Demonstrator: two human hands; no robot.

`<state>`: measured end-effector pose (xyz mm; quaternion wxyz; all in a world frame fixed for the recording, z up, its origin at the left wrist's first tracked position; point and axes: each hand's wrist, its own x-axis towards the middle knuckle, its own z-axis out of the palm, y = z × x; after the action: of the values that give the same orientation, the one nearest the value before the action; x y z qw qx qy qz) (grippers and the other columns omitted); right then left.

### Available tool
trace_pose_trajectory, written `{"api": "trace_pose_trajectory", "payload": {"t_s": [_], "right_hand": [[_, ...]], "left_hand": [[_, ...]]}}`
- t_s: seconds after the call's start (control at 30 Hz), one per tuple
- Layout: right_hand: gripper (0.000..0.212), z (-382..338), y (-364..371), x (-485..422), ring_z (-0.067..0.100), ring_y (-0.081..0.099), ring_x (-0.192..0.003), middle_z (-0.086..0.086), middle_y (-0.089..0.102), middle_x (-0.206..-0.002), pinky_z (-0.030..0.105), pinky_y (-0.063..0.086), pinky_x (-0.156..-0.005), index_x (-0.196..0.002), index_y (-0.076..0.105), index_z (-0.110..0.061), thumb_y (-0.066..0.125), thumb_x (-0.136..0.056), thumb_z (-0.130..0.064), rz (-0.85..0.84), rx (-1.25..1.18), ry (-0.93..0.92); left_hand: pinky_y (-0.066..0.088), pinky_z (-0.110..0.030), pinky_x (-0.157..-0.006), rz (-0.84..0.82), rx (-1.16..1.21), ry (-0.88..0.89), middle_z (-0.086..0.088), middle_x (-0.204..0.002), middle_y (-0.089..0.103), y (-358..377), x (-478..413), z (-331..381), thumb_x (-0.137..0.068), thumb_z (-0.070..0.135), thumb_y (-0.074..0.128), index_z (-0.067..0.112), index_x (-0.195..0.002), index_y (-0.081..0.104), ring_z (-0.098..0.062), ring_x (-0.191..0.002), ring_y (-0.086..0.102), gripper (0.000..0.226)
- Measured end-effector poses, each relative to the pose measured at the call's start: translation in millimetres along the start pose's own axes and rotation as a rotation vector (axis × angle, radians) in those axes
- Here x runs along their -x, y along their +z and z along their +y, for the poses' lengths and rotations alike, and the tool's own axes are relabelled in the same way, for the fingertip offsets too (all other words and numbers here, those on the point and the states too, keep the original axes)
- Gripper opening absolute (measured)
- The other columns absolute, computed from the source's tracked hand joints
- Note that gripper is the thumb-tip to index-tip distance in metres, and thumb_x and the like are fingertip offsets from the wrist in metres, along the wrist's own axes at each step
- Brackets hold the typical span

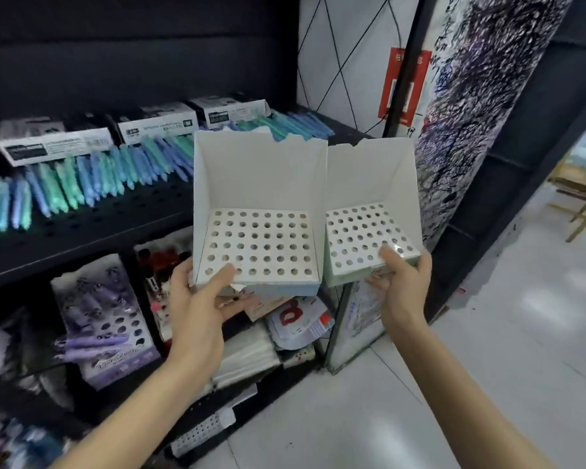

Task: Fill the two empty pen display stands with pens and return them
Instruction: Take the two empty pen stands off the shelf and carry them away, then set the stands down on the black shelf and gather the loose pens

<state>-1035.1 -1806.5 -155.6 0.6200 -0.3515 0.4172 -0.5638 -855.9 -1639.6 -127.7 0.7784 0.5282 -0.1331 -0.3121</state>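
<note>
Shop shelf [82, 228] w/ pens [82, 177] upper left | L hand [197, 299] grips empty stand [256, 214] ctr, R hand [403, 282] grips 2nd stand [369, 214] ctr-right | thin card, light, crushable, hold by base corners

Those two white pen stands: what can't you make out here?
- Left stand: its front is turned away in the head view; the left hand covers its corner.
- Right stand: the right hand hides its front corner.
- Box labels on the shelf: blurred, unreadable.
</note>
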Motion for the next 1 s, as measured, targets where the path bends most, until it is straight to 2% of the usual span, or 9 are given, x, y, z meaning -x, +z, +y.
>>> {"api": "trace_pose_trajectory", "payload": {"t_s": [0.13,0.2,0.33,0.43,0.53,0.73,0.87,1.0], "right_hand": [[0.064,-9,7,-49,0.021,0.063,-0.103,0.004,0.054,-0.130,0.029,0.054,-0.059,-0.137,0.034,-0.024,0.065,-0.083,-0.007,-0.116,0.010,0.075],[0.062,-13,6,-69,0.015,0.063,-0.099,0.002,0.056,-0.126,0.029,0.054,-0.062,-0.135,0.035,-0.025,0.065,-0.083,-0.005,-0.205,0.022,0.097],[0.058,-34,3,-98,0.022,0.063,-0.104,0.002,0.061,-0.120,0.035,0.054,-0.072,-0.132,0.043,-0.019,0.067,-0.080,-0.008,-0.371,0.057,0.119],[0.051,-53,5,-112,0.022,0.063,-0.104,0.000,0.062,-0.117,0.034,0.054,-0.074,-0.129,0.045,-0.019,0.065,-0.083,-0.006,-0.471,0.035,0.144],[0.051,-69,14,-119,0.025,0.061,-0.108,0.000,0.061,-0.118,0.029,0.053,-0.067,-0.128,0.045,-0.019,0.065,-0.082,-0.005,-0.577,-0.003,0.146],[0.050,-92,53,-129,0.017,0.063,-0.104,-0.003,0.061,-0.117,0.029,0.055,-0.069,-0.127,0.045,-0.018,0.066,-0.083,-0.008,-0.686,-0.076,0.155],[0.053,-97,92,-134,0.017,0.063,-0.104,-0.003,0.061,-0.117,0.038,0.057,-0.076,-0.129,0.043,-0.019,0.068,-0.082,-0.008,-0.693,-0.115,0.147],[0.053,-99,138,-138,0.016,0.063,-0.103,0.001,0.060,-0.119,0.042,0.058,-0.078,-0.129,0.042,-0.019,0.067,-0.083,-0.008,-0.695,-0.146,0.134]], "left_hand": [[0.058,-0.037,-0.065,0.103,0.029,0.038,-0.005,-0.119,0.059,28,6,-12,-0.087,0.006,0.060,0.016,-0.126,0.046,-0.025,-0.099,0.064,0.043],[0.058,-0.036,-0.064,0.187,0.059,0.071,-0.006,-0.118,0.059,43,11,-19,-0.087,0.006,0.060,0.017,-0.121,0.048,-0.027,-0.098,0.065,0.038],[0.059,-0.040,-0.068,0.371,0.112,0.161,-0.008,-0.119,0.060,72,28,-26,-0.087,0.006,0.060,0.015,-0.124,0.045,-0.030,-0.101,0.064,0.040],[0.059,-0.044,-0.072,0.465,0.130,0.246,-0.004,-0.113,0.062,94,43,-21,-0.087,0.006,0.060,0.013,-0.124,0.045,-0.029,-0.100,0.065,0.041],[0.059,-0.041,-0.071,0.525,0.141,0.333,-0.004,-0.113,0.062,112,56,-12,-0.088,0.007,0.059,0.015,-0.121,0.048,-0.023,-0.089,0.068,0.036],[0.058,-0.040,-0.073,0.587,0.117,0.442,-0.010,-0.118,0.059,133,51,20,-0.088,0.009,0.060,0.016,-0.117,0.048,-0.030,-0.096,0.066,0.033],[0.058,-0.040,-0.073,0.583,0.119,0.476,-0.009,-0.116,0.059,133,23,49,-0.088,0.008,0.059,0.020,-0.108,0.051,-0.031,-0.097,0.066,0.026],[0.058,-0.038,-0.071,0.534,0.133,0.471,-0.010,-0.116,0.059,122,-18,79,-0.087,0.008,0.060,0.021,-0.104,0.051,-0.030,-0.097,0.066,0.024]]}}
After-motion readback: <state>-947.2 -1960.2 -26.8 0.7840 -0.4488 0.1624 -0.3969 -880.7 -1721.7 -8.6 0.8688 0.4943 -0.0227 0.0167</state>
